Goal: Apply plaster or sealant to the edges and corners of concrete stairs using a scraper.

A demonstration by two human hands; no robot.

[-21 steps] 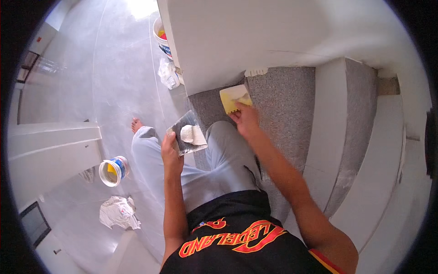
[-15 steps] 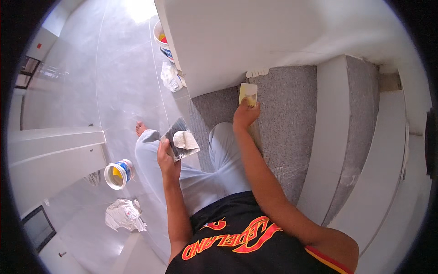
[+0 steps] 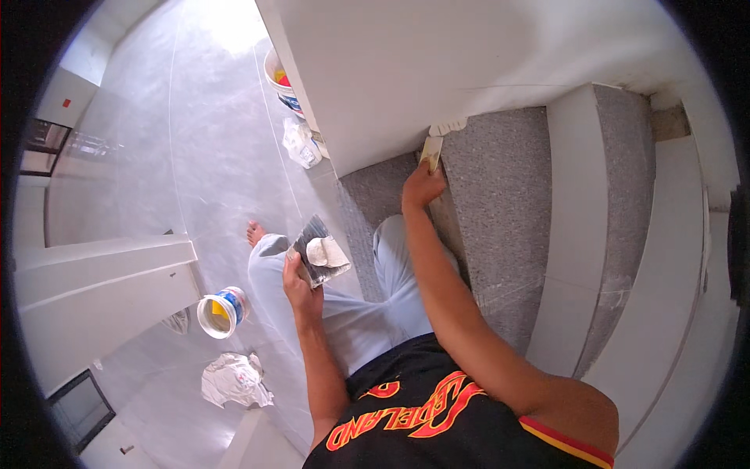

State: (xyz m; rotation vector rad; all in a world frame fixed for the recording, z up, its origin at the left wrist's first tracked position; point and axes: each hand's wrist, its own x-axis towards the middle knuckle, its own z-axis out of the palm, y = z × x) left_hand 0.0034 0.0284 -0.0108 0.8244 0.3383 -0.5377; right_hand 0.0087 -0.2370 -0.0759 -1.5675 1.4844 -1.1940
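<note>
My left hand (image 3: 301,288) grips the edge of a square, shiny metal plate (image 3: 313,227). On that plate lies a thick lump of white putty (image 3: 328,252), level with my knee. Farther out, my right hand (image 3: 423,186) is closed around a pale yellow, flat scraper (image 3: 431,148). The scraper's far edge is at a ridged off-white patch of putty (image 3: 448,126), along the bottom of the white wall (image 3: 391,70), where it meets the grey speckled stair tread (image 3: 504,195). Whether the edge presses on the patch, I cannot tell.
White risers (image 3: 576,219) and grey treads climb to the right. On the left floor stand a white-and-blue bucket (image 3: 238,298) with something yellow inside and a crumpled white bag (image 3: 234,381). Another bucket (image 3: 271,69) and white bag (image 3: 300,144) sit beside the wall's end.
My right hand has turned the scraper from facing me broadly to a narrower angle, its edge now at the putty patch. The whole view has shifted slightly; my left hand still holds the plate.
</note>
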